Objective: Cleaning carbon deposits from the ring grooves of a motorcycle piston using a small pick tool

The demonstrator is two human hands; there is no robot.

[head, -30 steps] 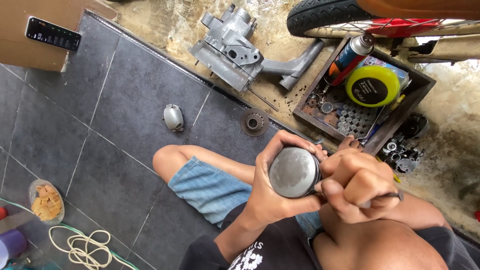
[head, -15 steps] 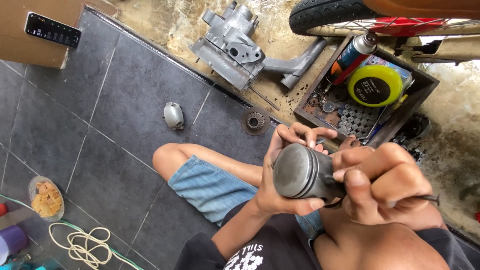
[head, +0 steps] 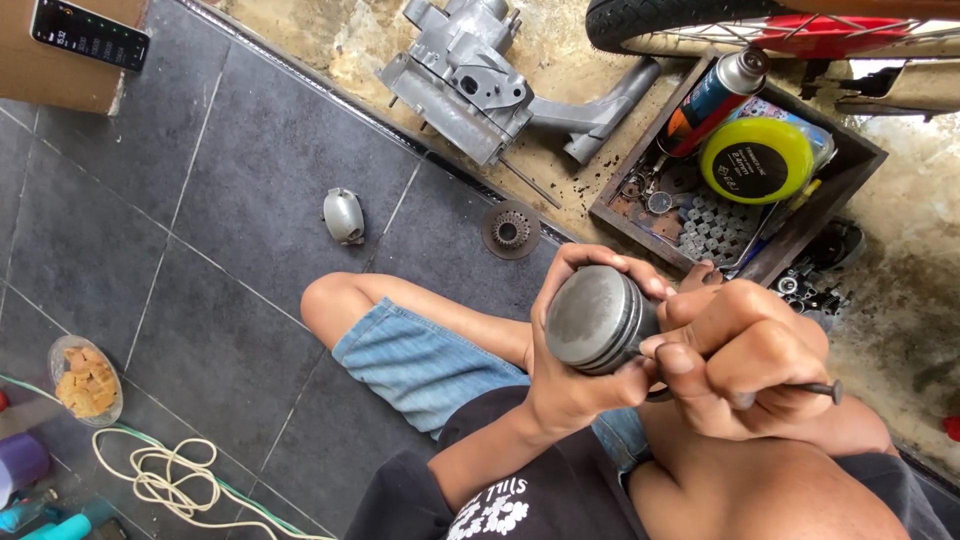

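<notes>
My left hand [head: 570,385] grips a grey metal piston [head: 592,318] with its flat crown turned toward the camera, fingers wrapped over its top and underside. My right hand [head: 745,365] is closed around a thin dark metal tool [head: 812,390], its end sticking out to the right, and presses against the piston's ringed side. Both hands hover above my bent knee in denim shorts [head: 420,365].
A wooden tray [head: 848,190] holds a spray can [head: 712,95], a yellow-rimmed tin [head: 757,160] and small parts. An engine casing [head: 465,75], a sprocket [head: 511,229] and a small metal cap [head: 344,214] lie on the floor. A tyre [head: 660,25], a phone [head: 90,34], a snack bowl [head: 85,378] and a cord [head: 165,475] surround me.
The piston and both hands have shifted slightly right and the piston has turned, showing more of its ringed side. My right hand has moved closer against it.
</notes>
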